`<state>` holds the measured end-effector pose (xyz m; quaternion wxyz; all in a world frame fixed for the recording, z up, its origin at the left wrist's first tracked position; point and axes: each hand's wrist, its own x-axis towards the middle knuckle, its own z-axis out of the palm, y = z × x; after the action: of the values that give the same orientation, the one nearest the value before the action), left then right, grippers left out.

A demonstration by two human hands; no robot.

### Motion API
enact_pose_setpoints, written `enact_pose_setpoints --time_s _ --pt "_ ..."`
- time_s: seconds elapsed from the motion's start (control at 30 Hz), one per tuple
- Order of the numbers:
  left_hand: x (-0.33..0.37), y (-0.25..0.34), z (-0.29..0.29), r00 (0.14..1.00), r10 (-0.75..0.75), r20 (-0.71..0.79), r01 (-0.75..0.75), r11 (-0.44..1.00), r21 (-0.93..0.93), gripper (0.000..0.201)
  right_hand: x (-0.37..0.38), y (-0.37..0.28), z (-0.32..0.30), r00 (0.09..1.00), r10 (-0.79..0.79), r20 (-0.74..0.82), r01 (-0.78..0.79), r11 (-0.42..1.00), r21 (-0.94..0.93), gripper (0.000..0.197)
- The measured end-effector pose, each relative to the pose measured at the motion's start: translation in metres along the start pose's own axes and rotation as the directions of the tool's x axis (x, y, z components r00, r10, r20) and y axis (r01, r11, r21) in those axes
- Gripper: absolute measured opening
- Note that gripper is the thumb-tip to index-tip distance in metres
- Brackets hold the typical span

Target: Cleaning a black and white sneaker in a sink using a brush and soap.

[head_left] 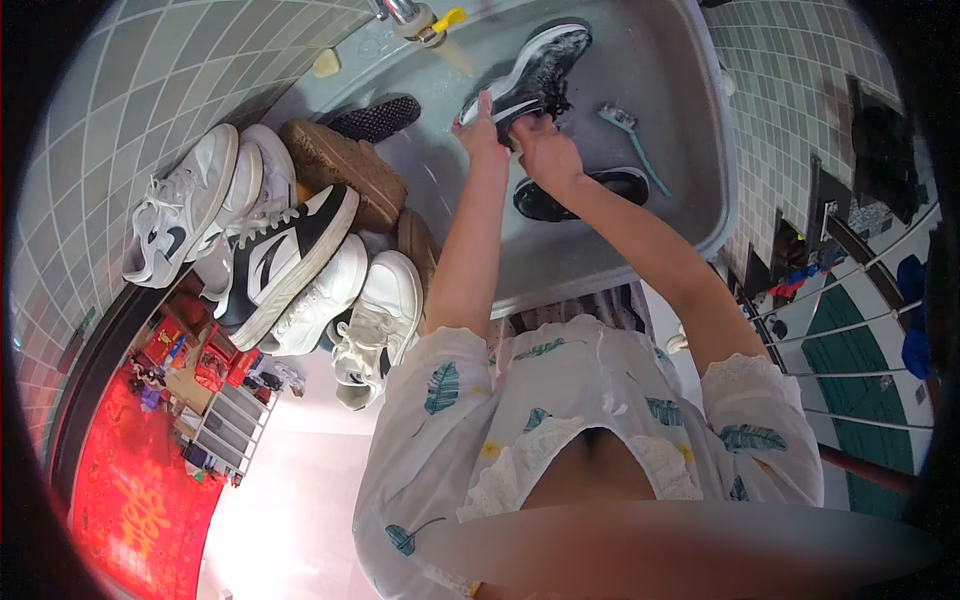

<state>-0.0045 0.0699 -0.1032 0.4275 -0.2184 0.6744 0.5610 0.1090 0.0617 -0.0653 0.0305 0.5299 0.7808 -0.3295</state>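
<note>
A wet black sneaker (553, 72) with a white sole and white side stripe is tilted in the grey sink (690, 110), its toe toward the far side. My left hand (482, 130) grips its heel end, with a finger along the white sole. At the shoe's opening, my right hand (546, 152) holds the collar; its fingertips are partly hidden inside. A light-blue scrub brush (637, 150) with suds on its head lies to the right on the sink bottom. Below my right wrist rests a black shoe-shaped piece with a pale edge (540, 200), partly covered by my forearm.
A faucet (425, 25) with a yellow handle juts over the sink's far edge. A dark dotted insole (378, 118) lies at the left. Several white sneakers (345, 285) and a brown-soled shoe (350, 170) are piled on the left side. A yellowish soap bar (327, 63) sits by the tiled wall.
</note>
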Motion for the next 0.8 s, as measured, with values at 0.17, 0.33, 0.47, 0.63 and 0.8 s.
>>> enact_pose_setpoints --time_s 0.17,0.33,0.47,0.63,0.8 --pt "-0.014 -0.011 0.0 0.997 -0.017 0.075 0.024 0.994 -0.103 0.09 0.014 0.01 -0.005 0.97 0.198 0.144 -0.238 0.897 0.372 0.036" --pt "-0.019 -0.004 0.006 1.0 -0.023 -0.008 0.023 0.999 0.044 0.098 0.019 0.026 0.029 0.986 0.113 -0.125 -0.036 0.864 0.502 0.032" --pt "-0.014 0.005 -0.008 0.999 -0.025 -0.025 0.025 0.999 -0.022 0.1 0.009 0.008 0.025 0.984 -0.179 -0.025 0.164 0.942 -0.294 0.044" --pt "-0.011 0.01 0.001 0.998 0.065 0.021 -0.063 0.995 -0.077 0.088 0.025 0.004 0.024 0.992 0.093 0.083 -0.12 0.894 0.431 0.038" --pt "-0.015 0.009 0.008 0.997 0.066 0.026 -0.067 0.996 0.052 0.088 0.002 -0.003 -0.021 0.995 -0.089 0.05 0.096 0.979 -0.179 0.028"
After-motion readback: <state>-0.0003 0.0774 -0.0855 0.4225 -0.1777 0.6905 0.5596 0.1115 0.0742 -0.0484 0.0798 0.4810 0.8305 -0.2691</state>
